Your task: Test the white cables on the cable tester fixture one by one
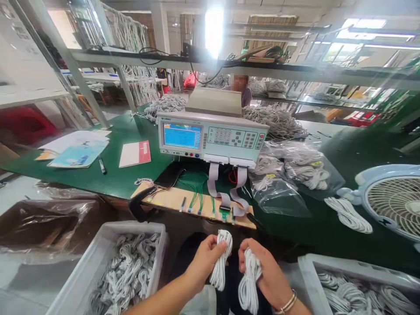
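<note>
My left hand (208, 258) is closed around a coiled bundle of white cable (220, 267), its thumb pressed across the loops. Beside it, my right hand (264, 269) grips another white cable bundle (250, 284), which hangs down from the fingers. The two bundles are apart, held in front of the table's near edge. Just beyond them lies a wooden board (170, 199) with green wires, small connectors and grey ribbon cables (213, 179). Those ribbons run up to a bench tester (213, 140) with a lit blue screen.
White bins full of cable bundles stand at lower left (105, 227) and lower right (361, 267). A fan (403, 197), a loose cable bundle (348, 214) and bagged cables (305, 168) are on the right. Papers (78, 153) and a marker (102, 166) lie left. Behind the tester, a person (246, 94) is partly visible.
</note>
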`<state>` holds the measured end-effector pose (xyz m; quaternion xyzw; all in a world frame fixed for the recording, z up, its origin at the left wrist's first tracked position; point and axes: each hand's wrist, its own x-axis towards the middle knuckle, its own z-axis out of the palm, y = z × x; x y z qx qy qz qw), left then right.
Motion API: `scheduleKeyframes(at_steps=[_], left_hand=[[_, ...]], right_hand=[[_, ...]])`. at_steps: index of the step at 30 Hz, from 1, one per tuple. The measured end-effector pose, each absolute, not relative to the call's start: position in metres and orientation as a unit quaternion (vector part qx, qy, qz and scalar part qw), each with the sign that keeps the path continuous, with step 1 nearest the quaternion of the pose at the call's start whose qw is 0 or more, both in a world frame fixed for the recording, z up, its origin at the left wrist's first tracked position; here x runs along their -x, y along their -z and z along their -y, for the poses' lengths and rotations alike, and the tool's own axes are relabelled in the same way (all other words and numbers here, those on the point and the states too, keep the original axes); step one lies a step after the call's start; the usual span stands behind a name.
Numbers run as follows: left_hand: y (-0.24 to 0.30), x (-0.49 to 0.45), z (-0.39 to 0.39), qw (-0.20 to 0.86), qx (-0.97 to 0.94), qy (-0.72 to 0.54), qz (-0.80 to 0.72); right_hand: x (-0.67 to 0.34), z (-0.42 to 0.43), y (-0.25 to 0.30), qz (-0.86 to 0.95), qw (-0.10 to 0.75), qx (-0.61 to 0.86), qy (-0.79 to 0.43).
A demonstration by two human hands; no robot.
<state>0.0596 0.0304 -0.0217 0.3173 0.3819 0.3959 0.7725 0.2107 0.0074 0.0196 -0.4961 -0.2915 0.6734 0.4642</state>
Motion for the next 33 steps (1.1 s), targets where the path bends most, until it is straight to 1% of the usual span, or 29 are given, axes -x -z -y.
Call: scheduleKeyframes(at_steps=[3,5,7,9,10,13,15,16,18,21,23,26,31,33], left_hand=[[0.025,-0.061,-0.033,0.770,-0.321,-0.386,-0.393],[0.028,-0.064,-0.034,0.769,-0.316,-0.392,-0.394],[0.033,-0.067,-0.034,0.768,-0.301,-0.407,-0.392],[0.037,-0.070,-0.033,0.777,-0.260,-0.425,-0.385],[0.038,-0.071,-0.032,0.787,-0.232,-0.430,-0.376],[0.037,-0.074,-0.030,0.817,-0.183,-0.430,-0.338],[0.033,-0.074,-0.030,0.815,-0.215,-0.427,-0.327],[0.030,-0.074,-0.030,0.799,-0.249,-0.433,-0.335],[0.025,-0.074,-0.031,0.733,-0.330,-0.460,-0.377],[0.018,-0.076,-0.034,0.649,-0.416,-0.487,-0.411],[0.014,-0.077,-0.037,0.642,-0.437,-0.485,-0.403],[0.009,-0.076,-0.042,0.632,-0.466,-0.476,-0.395],[0.002,-0.062,-0.052,0.566,-0.595,-0.442,-0.361],[0.003,-0.056,-0.056,0.547,-0.612,-0.431,-0.374]], right_hand=[[-0.201,-0.013,-0.016,0.481,0.403,0.597,-0.500],[-0.197,-0.015,-0.014,0.589,0.364,0.621,-0.367],[-0.194,-0.013,-0.011,0.658,0.342,0.619,-0.258],[-0.192,-0.009,-0.008,0.690,0.340,0.609,-0.194],[-0.191,-0.006,-0.006,0.698,0.342,0.602,-0.183],[-0.193,-0.002,0.000,0.685,0.354,0.596,-0.224],[-0.196,-0.005,0.005,0.630,0.376,0.617,-0.284],[-0.199,-0.008,0.007,0.591,0.389,0.630,-0.320],[-0.204,-0.015,0.012,0.519,0.406,0.640,-0.395],[-0.209,-0.027,0.015,0.453,0.435,0.617,-0.474],[-0.209,-0.033,0.012,0.428,0.457,0.602,-0.495],[-0.209,-0.038,0.006,0.405,0.468,0.600,-0.507],[-0.204,-0.043,0.008,0.345,0.492,0.568,-0.562],[-0.203,-0.045,0.011,0.320,0.500,0.567,-0.571]])
